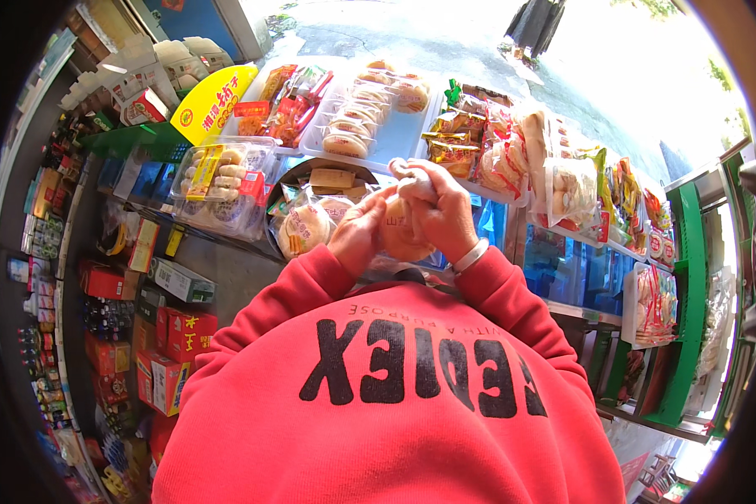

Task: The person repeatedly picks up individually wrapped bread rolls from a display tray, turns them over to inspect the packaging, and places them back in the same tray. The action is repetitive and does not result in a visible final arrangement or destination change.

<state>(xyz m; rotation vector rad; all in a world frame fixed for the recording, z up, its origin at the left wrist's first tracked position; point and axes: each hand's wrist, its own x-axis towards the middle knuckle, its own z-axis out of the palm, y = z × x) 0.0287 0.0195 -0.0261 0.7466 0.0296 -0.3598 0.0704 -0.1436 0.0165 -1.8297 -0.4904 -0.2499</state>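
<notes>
A round, flat pastry (401, 233), brown with stamped or printed marks and apparently wrapped, is held upright in front of my chest. My left hand (355, 233) grips its left side with closed fingers. Closed too, my right hand (447, 217) bunches a pale, crumpled cloth-like thing (417, 180) against the pastry's upper right. Part of the pastry is hidden behind the fingers. Just left of my hands an open box (344, 172) holds similar wrapped round pastries (304, 231).
White trays on the counter hold snack packets (290, 105), round buns (349, 126) and bagged pastries (504, 160). A clear plastic container (224, 181) stands left, below a yellow sign (214, 105). Red boxes (176, 336) and shelves (50, 277) fill the left side; a green rack (685, 302) stands right.
</notes>
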